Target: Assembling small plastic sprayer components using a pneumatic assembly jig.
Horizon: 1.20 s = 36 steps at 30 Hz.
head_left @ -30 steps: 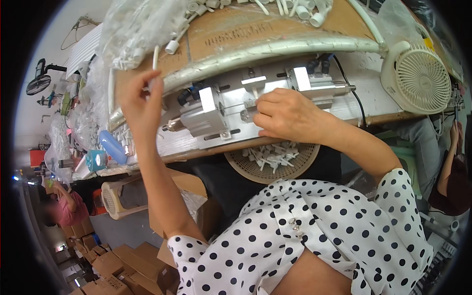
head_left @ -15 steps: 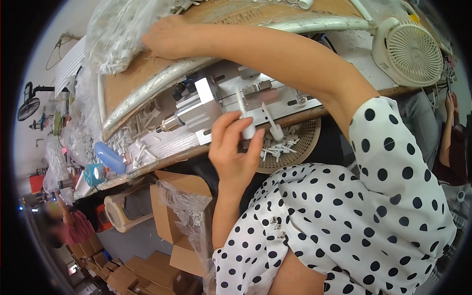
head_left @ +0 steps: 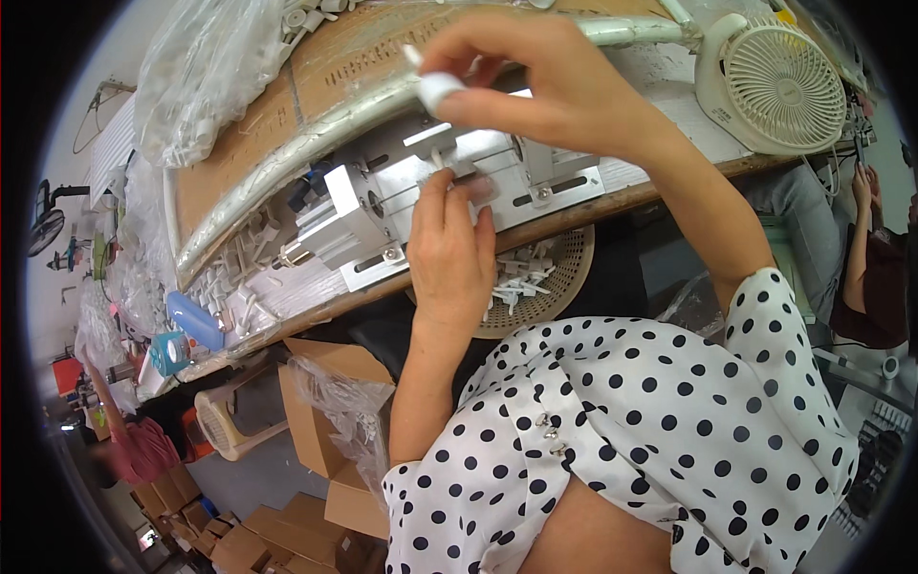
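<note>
On the bench edge I see the metal jig (head_left: 430, 206); my left hand (head_left: 451, 251) presses fingertips on it, grip unclear. My right hand (head_left: 535, 81) pinches a small white plastic part (head_left: 438, 88) above the jig. Far right, a white fan (head_left: 770, 81); near left, an open cardboard box (head_left: 330, 421); under the bench, a basket (head_left: 545, 287) of white parts.

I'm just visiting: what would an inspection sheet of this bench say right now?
Surface: wooden bench, edge bare.
Job's things: metal jig on bench; small white plastic part pinched in right hand; left hand fingertips on jig.
Clutter: round basket of white parts below; clear bag of parts; blue bottle.
Grippers: none, bare hands.
Cables: nothing seen.
Surroundings: white desk fan; cardboard boxes on floor.
</note>
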Motion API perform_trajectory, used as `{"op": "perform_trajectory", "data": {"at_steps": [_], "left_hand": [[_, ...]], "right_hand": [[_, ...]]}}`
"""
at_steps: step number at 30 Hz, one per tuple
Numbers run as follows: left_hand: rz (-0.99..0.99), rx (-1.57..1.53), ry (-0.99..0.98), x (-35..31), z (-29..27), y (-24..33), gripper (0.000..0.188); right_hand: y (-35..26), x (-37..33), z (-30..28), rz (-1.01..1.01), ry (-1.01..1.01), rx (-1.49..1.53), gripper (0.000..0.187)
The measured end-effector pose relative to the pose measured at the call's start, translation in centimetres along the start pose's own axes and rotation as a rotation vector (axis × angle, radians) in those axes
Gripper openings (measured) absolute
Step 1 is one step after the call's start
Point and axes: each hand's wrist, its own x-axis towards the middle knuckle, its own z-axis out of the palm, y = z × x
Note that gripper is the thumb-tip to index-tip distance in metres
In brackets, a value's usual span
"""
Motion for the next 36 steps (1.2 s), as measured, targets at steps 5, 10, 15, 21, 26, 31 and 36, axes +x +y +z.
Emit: {"op": "perform_trajectory", "data": {"at_steps": [5, 10, 15, 21, 26, 31, 36], "left_hand": [[-0.007, -0.037, 0.102, -1.7, 0.0, -1.3, 0.022], [-0.070, -0.059, 0.183, -5.3, -1.2, -0.5, 0.023], [-0.172, -0.044, 0.024, -10.1, -2.1, -0.6, 0.029], [-0.077, -0.056, 0.035, -7.9, -4.0, -1.6, 0.028], [0.177, 0.056, 0.213, 0.0, -7.3, -3.1, 0.026], [0.042, 0.015, 0.268, 9.2, -8.6, -6.4, 0.022], [-0.083, 0.097, -0.020, 13.9, -6.8, -9.5, 0.026]], "right_hand": [[0.6, -4.3, 0.2, -0.179, -0.119, -0.072, 0.020], [2.5, -5.1, 3.9, -0.386, -0.175, -0.173, 0.014], [2.8, -4.9, 5.0, -0.420, -0.281, -0.442, 0.011], [1.9, -4.3, 4.8, -0.359, -0.370, -0.454, 0.012], [1.0, -4.3, 4.3, -0.479, -0.307, -0.423, 0.015], [0.9, -2.3, 1.8, -0.336, -0.345, -0.257, 0.025], [4.5, 3.8, 0.0, -0.148, -0.156, -0.262, 0.018]]}}
